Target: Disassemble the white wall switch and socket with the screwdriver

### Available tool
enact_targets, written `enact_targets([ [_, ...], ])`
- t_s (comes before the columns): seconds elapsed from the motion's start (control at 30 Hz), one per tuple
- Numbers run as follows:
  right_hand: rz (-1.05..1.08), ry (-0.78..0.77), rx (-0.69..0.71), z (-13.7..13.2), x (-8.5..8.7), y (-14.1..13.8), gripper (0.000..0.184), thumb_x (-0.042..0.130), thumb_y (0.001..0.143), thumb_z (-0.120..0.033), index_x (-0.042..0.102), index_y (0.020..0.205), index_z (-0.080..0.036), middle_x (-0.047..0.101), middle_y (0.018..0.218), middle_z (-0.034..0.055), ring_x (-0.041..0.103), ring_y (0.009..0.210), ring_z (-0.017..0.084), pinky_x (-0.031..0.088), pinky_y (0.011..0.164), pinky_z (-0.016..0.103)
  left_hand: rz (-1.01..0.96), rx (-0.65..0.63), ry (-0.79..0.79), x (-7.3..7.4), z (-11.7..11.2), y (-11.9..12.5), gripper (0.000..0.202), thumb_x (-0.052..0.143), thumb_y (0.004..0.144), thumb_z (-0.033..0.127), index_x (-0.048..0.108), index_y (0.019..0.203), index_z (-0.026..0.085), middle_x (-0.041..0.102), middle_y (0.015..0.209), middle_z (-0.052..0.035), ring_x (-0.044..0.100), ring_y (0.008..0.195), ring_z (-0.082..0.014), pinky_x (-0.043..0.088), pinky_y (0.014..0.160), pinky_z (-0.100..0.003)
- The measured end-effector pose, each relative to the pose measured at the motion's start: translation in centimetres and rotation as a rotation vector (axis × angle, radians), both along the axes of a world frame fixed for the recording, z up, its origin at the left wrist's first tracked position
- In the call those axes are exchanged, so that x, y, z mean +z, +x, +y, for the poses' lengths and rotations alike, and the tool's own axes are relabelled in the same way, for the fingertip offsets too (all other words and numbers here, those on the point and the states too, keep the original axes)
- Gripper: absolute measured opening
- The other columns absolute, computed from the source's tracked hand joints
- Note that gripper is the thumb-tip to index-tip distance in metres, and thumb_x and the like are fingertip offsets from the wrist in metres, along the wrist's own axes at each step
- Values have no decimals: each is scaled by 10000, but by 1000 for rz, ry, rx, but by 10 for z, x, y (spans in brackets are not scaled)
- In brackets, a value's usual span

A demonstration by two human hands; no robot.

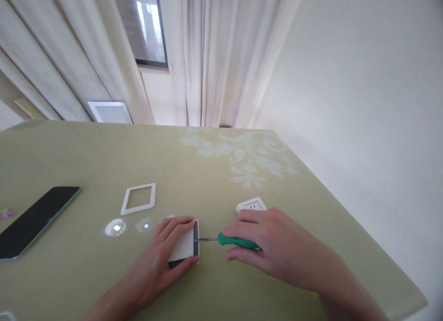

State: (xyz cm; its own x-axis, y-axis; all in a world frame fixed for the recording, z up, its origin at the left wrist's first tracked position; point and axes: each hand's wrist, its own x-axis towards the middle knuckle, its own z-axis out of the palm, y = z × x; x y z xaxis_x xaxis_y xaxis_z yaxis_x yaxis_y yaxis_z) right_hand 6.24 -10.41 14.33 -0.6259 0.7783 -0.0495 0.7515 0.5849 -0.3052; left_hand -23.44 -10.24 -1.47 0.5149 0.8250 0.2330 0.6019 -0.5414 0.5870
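My left hand [165,254] lies over a white switch module [185,245] on the green tablecloth, fingers and thumb closed round its sides. My right hand [273,245] grips a green-handled screwdriver [235,240], held level; its metal tip touches the module's dark right edge. Just behind my right hand lies a white socket panel [251,204], partly hidden by the fingers. A white square frame [139,199] rests flat further back to the left.
A dark phone [36,219] lies at the left. Two bright light spots [116,228] show on the cloth near the frame. The table's right edge [363,219] runs close to a white wall; curtains hang behind the far edge.
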Motion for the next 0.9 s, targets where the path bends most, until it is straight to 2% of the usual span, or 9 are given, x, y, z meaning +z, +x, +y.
enact_targets([
  [0.17, -145, 85, -40, -7, -5, -4, 236, 648, 1070, -438, 732, 923, -274, 739, 805, -22, 657, 669, 202, 222, 590, 344, -19, -57, 1, 3, 4, -3, 588, 733, 1011, 400, 500, 1548, 356, 633, 1523, -81, 562, 1434, -312, 521, 1198, -487],
  [0.33, -165, 260, 85, -13, -10, -3, 105, 737, 1017, -328, 684, 945, -273, 696, 823, -18, 623, 648, 216, 197, 577, 367, -23, -90, -19, 9, 5, -4, 582, 727, 1017, 392, 487, 1546, 355, 642, 1507, -79, 562, 1431, -310, 515, 1197, -487],
  [0.5, -172, 329, 139, -31, -13, -4, 158, 801, 950, -211, 662, 1001, -269, 682, 857, -20, 606, 679, 219, 265, 592, 373, -49, -144, -70, 11, 2, -6, 579, 744, 1011, 399, 484, 1525, 343, 640, 1494, -101, 551, 1437, -321, 488, 1208, -520],
  [0.63, -176, 253, 94, -35, -10, -3, 45, 732, 1012, -283, 688, 1021, -276, 696, 841, -19, 612, 660, 199, 289, 585, 359, -81, -172, -118, 13, -2, -3, 553, 785, 978, 407, 542, 1469, 330, 660, 1475, -104, 575, 1416, -328, 482, 1212, -540],
  [0.73, -152, 178, 79, -35, -13, 4, 82, 686, 1051, -336, 721, 1013, -272, 718, 837, -16, 653, 675, 176, 338, 592, 336, -97, -190, -150, 16, -3, 0, 555, 812, 951, 425, 579, 1442, 313, 680, 1454, -105, 590, 1403, -328, 504, 1199, -531],
  [0.8, -85, 189, 67, -39, -21, 12, 141, 633, 1087, -342, 751, 1060, -270, 747, 857, -8, 683, 695, 155, 398, 614, 308, -95, -201, -165, 18, -2, 2, 552, 819, 942, 437, 594, 1429, 306, 691, 1439, -102, 602, 1388, -323, 512, 1194, -529],
  [0.9, 53, 294, 20, -51, -44, 22, 284, 509, 1145, -366, 776, 1155, -269, 801, 936, 19, 742, 746, 146, 494, 658, 285, -95, -208, -165, 20, -2, 2, 562, 821, 940, 452, 602, 1438, 310, 697, 1433, -99, 615, 1370, -319, 516, 1192, -530],
])
